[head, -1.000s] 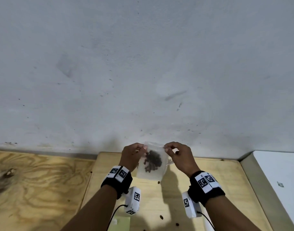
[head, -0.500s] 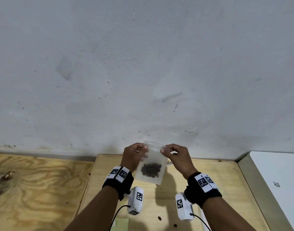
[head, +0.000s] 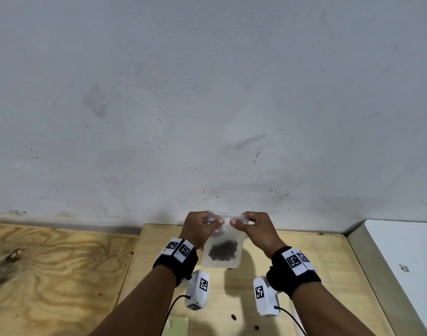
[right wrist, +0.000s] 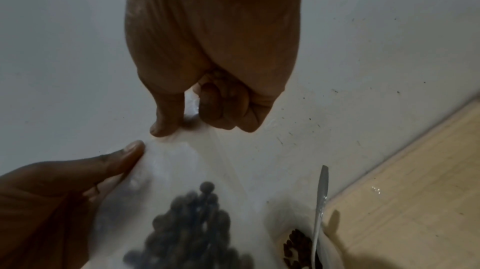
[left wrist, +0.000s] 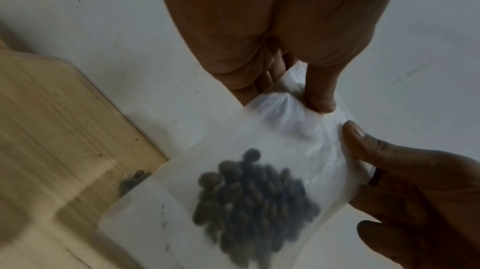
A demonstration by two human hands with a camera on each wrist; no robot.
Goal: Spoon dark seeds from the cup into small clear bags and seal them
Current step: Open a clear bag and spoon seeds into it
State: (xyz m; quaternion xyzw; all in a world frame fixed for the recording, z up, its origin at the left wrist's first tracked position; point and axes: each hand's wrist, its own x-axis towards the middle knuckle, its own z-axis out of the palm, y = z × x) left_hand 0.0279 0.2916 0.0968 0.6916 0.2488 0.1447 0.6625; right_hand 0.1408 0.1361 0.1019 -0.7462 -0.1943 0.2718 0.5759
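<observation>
Your left hand (head: pixel 200 226) and your right hand (head: pixel 255 227) each pinch the top edge of the clear bag (head: pixel 222 253) between thumb and curled fingers, the thumbs almost meeting. The bag hangs in the air above the wooden table (head: pixel 304 267), with the dark seeds (head: pixel 223 251) gathered low inside. Below, a spoon (right wrist: pixel 320 207) stands in the cup (right wrist: pixel 327 246).

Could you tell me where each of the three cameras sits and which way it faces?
Head: worn high, facing forward and down at both hands, left hand and right hand, forearms showing.
Left wrist: looks along the left hand at the bag.
Right wrist: looks along the right hand; spoon beside.
All share the bag of seeds.
</observation>
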